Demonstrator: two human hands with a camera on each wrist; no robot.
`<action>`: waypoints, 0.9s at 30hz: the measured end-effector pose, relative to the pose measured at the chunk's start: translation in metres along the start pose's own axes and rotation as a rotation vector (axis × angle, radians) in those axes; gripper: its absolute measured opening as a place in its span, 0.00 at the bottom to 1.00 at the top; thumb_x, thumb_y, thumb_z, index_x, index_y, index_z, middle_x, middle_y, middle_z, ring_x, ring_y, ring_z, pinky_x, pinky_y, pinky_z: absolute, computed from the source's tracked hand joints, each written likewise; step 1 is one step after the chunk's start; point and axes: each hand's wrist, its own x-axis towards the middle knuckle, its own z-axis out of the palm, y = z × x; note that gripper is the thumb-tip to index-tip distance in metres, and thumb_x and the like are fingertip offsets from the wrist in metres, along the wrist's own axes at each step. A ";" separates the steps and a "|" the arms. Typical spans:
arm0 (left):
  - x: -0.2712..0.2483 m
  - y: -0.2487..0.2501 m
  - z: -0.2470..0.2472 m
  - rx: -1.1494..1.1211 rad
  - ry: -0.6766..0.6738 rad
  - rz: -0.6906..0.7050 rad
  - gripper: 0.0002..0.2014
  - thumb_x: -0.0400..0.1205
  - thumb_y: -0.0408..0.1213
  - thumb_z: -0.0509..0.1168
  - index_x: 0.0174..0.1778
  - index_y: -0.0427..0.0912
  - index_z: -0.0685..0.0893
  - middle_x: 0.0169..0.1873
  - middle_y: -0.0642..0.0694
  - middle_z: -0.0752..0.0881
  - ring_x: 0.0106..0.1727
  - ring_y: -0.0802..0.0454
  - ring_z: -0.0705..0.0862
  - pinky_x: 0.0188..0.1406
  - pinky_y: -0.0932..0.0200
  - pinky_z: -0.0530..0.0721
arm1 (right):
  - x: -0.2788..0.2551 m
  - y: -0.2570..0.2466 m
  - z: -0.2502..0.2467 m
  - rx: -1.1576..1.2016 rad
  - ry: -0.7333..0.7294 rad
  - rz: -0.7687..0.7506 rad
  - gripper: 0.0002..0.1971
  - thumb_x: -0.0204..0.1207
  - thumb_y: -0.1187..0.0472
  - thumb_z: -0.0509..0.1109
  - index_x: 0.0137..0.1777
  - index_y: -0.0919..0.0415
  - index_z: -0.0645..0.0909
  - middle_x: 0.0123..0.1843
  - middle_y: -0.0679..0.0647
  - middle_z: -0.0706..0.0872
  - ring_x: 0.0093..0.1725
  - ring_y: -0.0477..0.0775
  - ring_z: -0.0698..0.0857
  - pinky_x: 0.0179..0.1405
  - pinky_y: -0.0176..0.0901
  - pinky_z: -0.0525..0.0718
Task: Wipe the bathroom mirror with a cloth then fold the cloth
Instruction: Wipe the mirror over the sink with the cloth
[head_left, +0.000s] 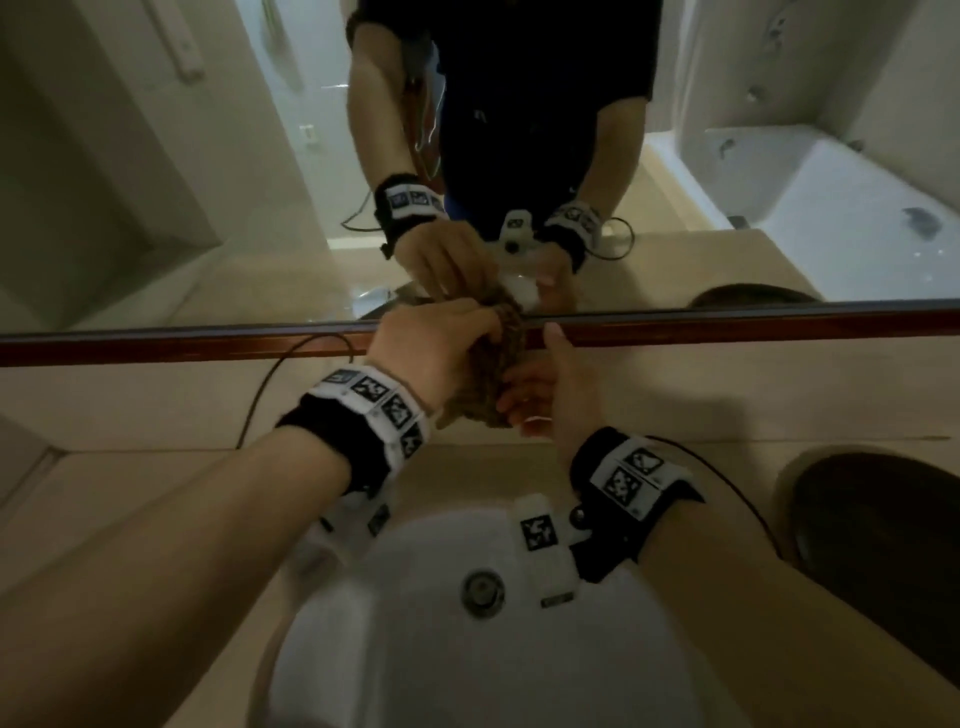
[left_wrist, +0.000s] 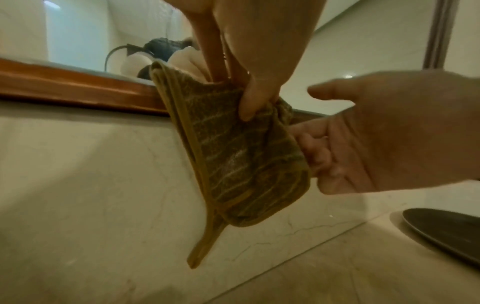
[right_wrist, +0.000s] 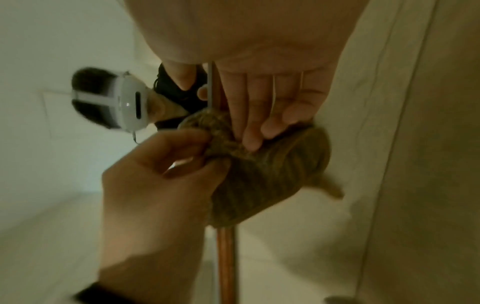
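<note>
A brown striped cloth (head_left: 493, 364) (left_wrist: 241, 160) (right_wrist: 272, 179) hangs folded double just below the mirror's wooden frame (head_left: 156, 343), over the beige counter. My left hand (head_left: 467, 338) (left_wrist: 233, 96) (right_wrist: 213, 149) pinches its upper edge between thumb and fingers. To the right of the cloth, my right hand (head_left: 535, 374) (left_wrist: 324, 119) (right_wrist: 259, 123) has straight fingers lying against the cloth's far side, thumb held apart. The mirror (head_left: 156, 156) rises behind and reflects both hands and the cloth.
A white sink (head_left: 415, 649) with a metal drain (head_left: 484, 592) lies directly below my forearms. A dark round dish (head_left: 872, 530) (left_wrist: 441, 232) sits on the counter at right. A thin cable (head_left: 270, 384) loops against the back wall at left.
</note>
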 end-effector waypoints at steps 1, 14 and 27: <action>0.002 -0.003 -0.002 0.004 0.001 0.006 0.16 0.74 0.40 0.55 0.45 0.45 0.88 0.37 0.46 0.88 0.34 0.42 0.86 0.28 0.56 0.82 | 0.001 0.002 0.018 0.045 0.038 0.014 0.37 0.81 0.34 0.53 0.30 0.65 0.83 0.25 0.60 0.82 0.22 0.55 0.76 0.27 0.39 0.73; -0.055 -0.103 -0.020 0.000 -0.027 0.011 0.10 0.73 0.34 0.72 0.49 0.46 0.88 0.40 0.46 0.88 0.36 0.40 0.87 0.29 0.50 0.84 | 0.021 0.021 0.078 0.186 0.253 -0.200 0.32 0.87 0.44 0.49 0.23 0.60 0.69 0.17 0.52 0.69 0.14 0.50 0.66 0.17 0.37 0.65; -0.027 -0.037 0.002 0.417 -0.100 -0.172 0.13 0.71 0.27 0.74 0.49 0.36 0.81 0.37 0.38 0.80 0.32 0.39 0.79 0.22 0.57 0.63 | 0.019 0.020 0.061 0.103 0.147 -0.255 0.24 0.86 0.43 0.51 0.29 0.50 0.72 0.17 0.46 0.68 0.15 0.47 0.68 0.15 0.32 0.65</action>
